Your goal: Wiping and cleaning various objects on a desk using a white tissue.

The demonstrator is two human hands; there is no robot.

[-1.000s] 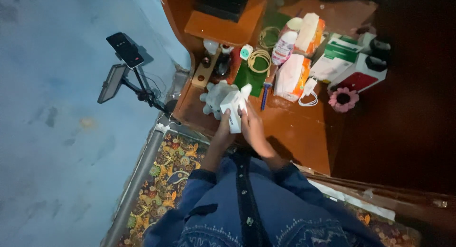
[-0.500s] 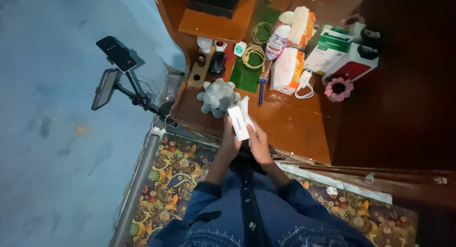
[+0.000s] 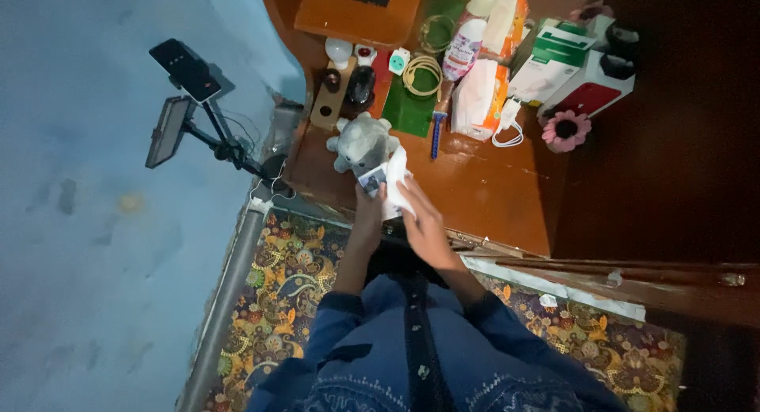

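The person stood at the near edge of a glossy reddish-brown wooden table point(image 3: 483, 190), both hands closed around a small white packet with a dark printed patch point(image 3: 388, 182). The left hand point(image 3: 369, 208) gripped its lower left side, and the right hand point(image 3: 419, 214) wrapped its right side, fingers curled over the thin, flat material. The packet looked soft and crinkled; its long axis ran from the hands up and slightly rightward, the pale upper end pointing away from the body toward the table's middle. It was held over the table's front edge, just beside a grey plush toy point(image 3: 362, 141) with a fuzzy, lumpy shape.

Farther back lay a flat green mat point(image 3: 410, 111) with a coiled yellowish cable point(image 3: 423, 70) on it, and a blue-handled razor point(image 3: 436, 133) along the mat's right edge. Right of that stood a white-and-orange soft pack point(image 3: 478, 102), then a green-and-white rectangular carton point(image 3: 554, 62) and a red-and-white box point(image 3: 595, 87) near the back right corner. A pink fabric flower point(image 3: 566, 130) lay just in front of the red box. A white bottle with a pink label point(image 3: 463, 49) stood behind the mat.

On the left, a black tripod holding two phones point(image 3: 190, 103) stood against the blue wall. Underfoot lay a patterned carpet of ornate yellow, blue and red swirls point(image 3: 293, 277).
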